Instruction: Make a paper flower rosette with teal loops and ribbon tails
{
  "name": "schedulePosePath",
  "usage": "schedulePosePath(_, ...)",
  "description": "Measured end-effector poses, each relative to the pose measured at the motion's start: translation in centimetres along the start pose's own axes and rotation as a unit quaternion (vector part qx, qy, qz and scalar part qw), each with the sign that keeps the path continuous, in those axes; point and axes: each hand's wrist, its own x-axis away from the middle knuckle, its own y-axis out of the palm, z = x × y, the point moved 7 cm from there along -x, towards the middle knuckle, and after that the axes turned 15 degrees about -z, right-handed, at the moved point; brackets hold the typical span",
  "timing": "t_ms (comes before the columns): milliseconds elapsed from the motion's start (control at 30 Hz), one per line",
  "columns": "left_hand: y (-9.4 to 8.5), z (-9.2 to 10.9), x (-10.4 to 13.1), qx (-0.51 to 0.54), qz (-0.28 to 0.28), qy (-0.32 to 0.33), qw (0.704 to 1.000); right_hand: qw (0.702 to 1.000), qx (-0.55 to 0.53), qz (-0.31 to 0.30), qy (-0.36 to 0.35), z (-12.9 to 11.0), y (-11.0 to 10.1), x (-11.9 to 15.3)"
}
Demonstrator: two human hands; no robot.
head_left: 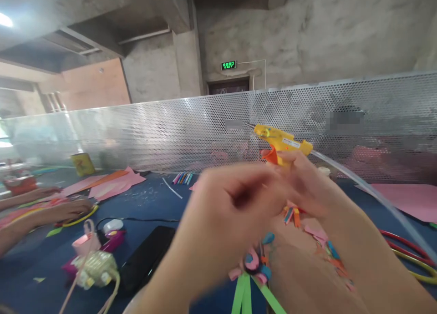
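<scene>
My right hand (303, 182) grips a yellow hot glue gun (283, 140) with an orange trigger. The nozzle points up to the left, and a long clear glue stick (362, 182) trails from the back. In front of it, my left hand (232, 214) is blurred, with its fingers curled in close to the right hand. Whatever those fingers pinch is hidden. Beneath the hands lies a small craft piece (252, 261) of pink and blue paper curls, with green strips (243, 293) below it. Colored paper scraps (332, 250) are near my right forearm.
A black phone (150, 257), a pale woven pouch (97, 268) and a pink charger-like box (86, 244) lie at left. Another person's hand (77, 209) touches a yellow ring. Pink sheets (116, 184) and markers (183, 178) lie farther back, before a perforated metal screen (164, 136).
</scene>
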Motion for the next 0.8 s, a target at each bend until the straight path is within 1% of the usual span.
schedulePosePath(33, -1.0, -0.8, -1.1, 0.007, 0.012, -0.001, 1.000, 1.000, 0.009, -0.004, -0.007, -0.7, 0.0, 0.2)
schedulePosePath(67, -1.2, -1.7, -2.3, 0.018, -0.008, -0.002, 1.000, 1.000, 0.015, -0.007, -0.017, -1.3, -0.1, 0.4)
schedulePosePath(100, -0.7, -2.8, -3.6, 0.032, -0.060, 0.000, 0.998, 0.999, 0.018, -0.010, -0.028, -1.9, -0.1, 0.6)
schedulePosePath(133, 0.2, -4.0, -4.5, 0.035, -0.129, -0.004, 0.991, 0.999, 0.020, -0.009, -0.039, -2.3, -0.1, 0.7)
schedulePosePath(167, 2.4, -4.8, -4.9, 0.061, -0.267, 0.007, 0.962, 0.999, 0.022, -0.004, -0.045, -2.7, -0.2, 0.8)
schedulePosePath(200, 3.7, -5.6, -4.9, 0.072, -0.343, 0.013, 0.936, 0.998, 0.029, 0.002, -0.049, -3.1, -0.4, 1.0)
schedulePosePath(233, 5.1, -6.3, -4.3, 0.081, -0.431, 0.014, 0.899, 0.998, 0.038, 0.013, -0.053, -3.5, -0.6, 1.1)
schedulePosePath(267, 6.3, -6.8, -3.4, 0.093, -0.517, 0.008, 0.851, 0.997, 0.050, 0.027, -0.060, -4.1, -0.9, 1.4)
schedulePosePath(300, 7.0, -7.1, -2.6, 0.100, -0.570, -0.003, 0.815, 0.995, 0.065, 0.041, -0.069, -4.8, -1.3, 1.7)
schedulePosePath(333, 7.2, -7.4, -1.8, 0.107, -0.611, -0.015, 0.784, 0.992, 0.077, 0.057, -0.079, -5.7, -1.7, 2.2)
schedulePosePath(367, 7.0, -7.6, -1.2, 0.112, -0.631, -0.026, 0.767, 0.989, 0.086, 0.075, -0.089, -6.6, -2.1, 2.8)
schedulePosePath(400, 6.4, -7.7, -1.0, 0.113, -0.633, -0.034, 0.765, 0.986, 0.088, 0.092, -0.107, -7.6, -2.5, 3.5)
schedulePosePath(433, 5.6, -7.9, -0.9, 0.114, -0.627, -0.038, 0.770, 0.982, 0.085, 0.115, -0.126, -8.6, -3.0, 4.2)
schedulePosePath(467, 4.6, -8.2, -1.0, 0.110, -0.614, -0.047, 0.780, 0.974, 0.083, 0.146, -0.155, -9.7, -3.5, 5.1)
schedulePosePath(500, 3.5, -8.6, -1.1, 0.104, -0.596, -0.057, 0.794, 0.959, 0.088, 0.178, -0.201, -10.9, -4.0, 6.0)
schedulePosePath(533, 2.4, -9.1, -1.2, 0.101, -0.574, -0.071, 0.810, 0.945, 0.095, 0.210, -0.231, -11.7, -4.2, 6.7)
schedulePosePath(567, 1.4, -9.5, -1.1, 0.095, -0.557, -0.080, 0.821, 0.935, 0.110, 0.228, -0.251, -12.2, -4.2, 7.1)
schedulePosePath(633, -0.1, -10.3, -0.2, 0.047, -0.559, -0.109, 0.821, 0.926, 0.124, 0.232, -0.271, -12.3, -3.7, 7.0)
schedulePosePath(700, -1.1, -10.9, 1.3, 0.021, -0.565, -0.132, 0.814, 0.925, 0.112, 0.224, -0.286, -11.6, -3.0, 6.2)
schedulePosePath(733, -1.5, -11.0, 2.1, 0.024, -0.570, -0.142, 0.809, 0.931, 0.098, 0.214, -0.278, -10.9, -2.6, 5.6)
schedulePosePath(767, -1.7, -11.1, 2.9, 0.036, -0.577, -0.151, 0.802, 0.942, 0.083, 0.199, -0.256, -10.1, -2.2, 5.0)
schedulePosePath(800, -1.9, -11.3, 3.6, 0.050, -0.578, -0.160, 0.799, 0.957, 0.064, 0.179, -0.219, -9.1, -1.8, 4.2)
